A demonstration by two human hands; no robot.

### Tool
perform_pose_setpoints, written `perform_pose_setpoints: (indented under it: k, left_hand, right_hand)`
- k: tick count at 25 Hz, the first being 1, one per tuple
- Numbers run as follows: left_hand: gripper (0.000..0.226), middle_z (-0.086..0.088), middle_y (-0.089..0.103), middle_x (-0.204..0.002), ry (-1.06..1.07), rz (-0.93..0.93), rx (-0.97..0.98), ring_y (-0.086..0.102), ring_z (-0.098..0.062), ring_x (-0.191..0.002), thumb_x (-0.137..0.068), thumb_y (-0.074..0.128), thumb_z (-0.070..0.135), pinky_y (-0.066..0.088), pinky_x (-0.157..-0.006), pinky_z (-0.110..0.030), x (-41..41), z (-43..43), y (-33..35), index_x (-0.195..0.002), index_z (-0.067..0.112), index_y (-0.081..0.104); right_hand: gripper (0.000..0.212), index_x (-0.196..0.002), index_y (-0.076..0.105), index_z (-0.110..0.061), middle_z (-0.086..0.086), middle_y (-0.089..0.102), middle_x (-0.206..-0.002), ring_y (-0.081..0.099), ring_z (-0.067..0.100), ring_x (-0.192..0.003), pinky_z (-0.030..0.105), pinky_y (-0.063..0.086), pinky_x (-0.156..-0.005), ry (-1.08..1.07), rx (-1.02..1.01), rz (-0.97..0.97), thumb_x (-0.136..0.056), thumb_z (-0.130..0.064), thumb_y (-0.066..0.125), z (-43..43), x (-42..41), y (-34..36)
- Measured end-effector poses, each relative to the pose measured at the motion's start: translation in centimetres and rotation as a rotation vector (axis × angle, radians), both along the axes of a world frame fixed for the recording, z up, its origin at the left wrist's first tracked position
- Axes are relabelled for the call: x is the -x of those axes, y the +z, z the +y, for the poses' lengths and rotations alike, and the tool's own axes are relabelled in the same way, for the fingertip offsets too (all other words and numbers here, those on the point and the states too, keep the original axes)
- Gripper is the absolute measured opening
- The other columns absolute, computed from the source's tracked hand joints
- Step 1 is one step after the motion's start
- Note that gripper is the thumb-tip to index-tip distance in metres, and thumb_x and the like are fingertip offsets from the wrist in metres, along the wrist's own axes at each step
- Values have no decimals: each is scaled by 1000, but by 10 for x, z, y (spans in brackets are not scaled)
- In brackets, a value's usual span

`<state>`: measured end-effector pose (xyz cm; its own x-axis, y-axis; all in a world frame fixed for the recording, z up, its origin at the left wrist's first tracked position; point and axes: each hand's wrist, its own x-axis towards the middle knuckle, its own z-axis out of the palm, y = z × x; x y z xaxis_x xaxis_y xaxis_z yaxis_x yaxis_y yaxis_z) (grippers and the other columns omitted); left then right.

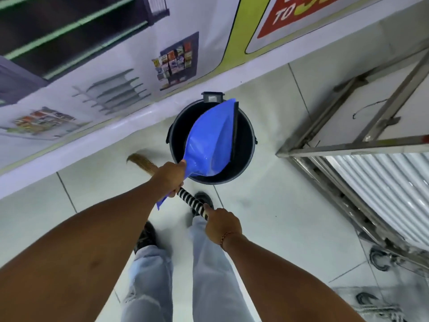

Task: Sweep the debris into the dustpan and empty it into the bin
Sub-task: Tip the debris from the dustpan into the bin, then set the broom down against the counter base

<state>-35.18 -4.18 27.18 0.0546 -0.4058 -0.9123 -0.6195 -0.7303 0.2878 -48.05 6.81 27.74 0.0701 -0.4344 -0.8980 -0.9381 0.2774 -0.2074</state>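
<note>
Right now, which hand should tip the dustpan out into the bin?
Left. The left hand already grips the dustpan, which hangs tilted over the open bin. The right hand is lower, holding the broom.

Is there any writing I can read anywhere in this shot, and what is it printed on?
"TO": white letters on the red panel of the wall banner; the words around it are cut off at the frame's top edge.
Yellow characters beside it: cropped, unreadable.
Product packets pictured on the banner: too small and blurred to read.
Blue dustpan, black bin, striped broom handle: no text visible.
</note>
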Motion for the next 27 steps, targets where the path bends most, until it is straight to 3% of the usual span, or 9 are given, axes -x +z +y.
perform_pose_setpoints:
  k: [2,4,6,9,12,16,22,25,27]
  left_hand:
    - [47,-20,53,-75,-74,-37,112,52,-33,-66,-98,30,38,41,-62,-35,-4,7,4,-69,4,44]
    - [42,-23,60,-92,-162,-123,312,59,-38,-87,-97,32,38,43,-73,-38,-19,23,10,-95,-1,48]
    - [42,-21,62,-93,-183,-168,484,61,-40,-84,-95,40,36,46,-70,-40,-41,43,16,-113,-3,43]
    - [37,-24,60,-94,-226,-209,597,62,-39,-80,-93,48,29,50,-67,-43,-87,68,14,-110,-4,45]
    - [31,-23,51,-105,-73,-197,548,56,-37,-93,-91,49,22,48,-76,-43,-161,95,11,-111,0,41]
    - [14,-11,41,-89,97,-163,524,49,-29,-74,-86,49,5,36,-64,-33,-286,171,10,-95,3,39]
    - [19,-7,45,-81,111,-187,320,45,-21,-63,-83,50,-2,32,-51,-24,-426,275,2,-92,9,37]
    - [24,-13,49,-89,76,-268,252,55,-32,-77,-79,54,-1,42,-66,-33,-453,292,-19,-102,-1,46]
    - [34,-10,50,-92,48,-327,169,57,-36,-90,-79,50,16,46,-77,-41,-462,294,-45,-109,0,48]
  right_hand:
    - [56,-145,32,-24,16,59,-126,57,35,-115,40,48,-96,-51,-15,-1,-91,-16,43,-3,2,-1]
    - [58,-145,33,-28,15,60,-125,57,34,-115,38,48,-96,-86,-36,9,-88,-19,46,-5,-3,-3]
    - [62,-145,33,-31,14,63,-121,58,34,-112,38,51,-94,-89,-31,23,-85,-23,48,-4,-11,-3]
    - [65,-144,33,-32,12,67,-113,61,33,-105,38,52,-89,-82,22,32,-82,-25,49,0,-35,-2]
    - [63,-144,35,-34,11,63,-122,60,32,-109,35,49,-89,-52,85,63,-84,-18,47,6,-78,-3]
    - [54,-139,45,-37,10,61,-129,59,31,-113,32,48,-89,68,204,129,-88,-19,50,-7,-165,-11]
    - [49,-132,53,-40,11,66,-121,62,33,-109,38,51,-89,374,371,247,-88,-18,52,-91,-294,-9]
    - [48,-133,53,-33,12,63,-125,59,34,-113,39,49,-93,518,467,220,-87,-20,51,-120,-365,-37]
    - [46,-132,55,-29,12,64,-123,59,34,-113,39,48,-94,567,512,141,-86,-21,52,-128,-409,-70]
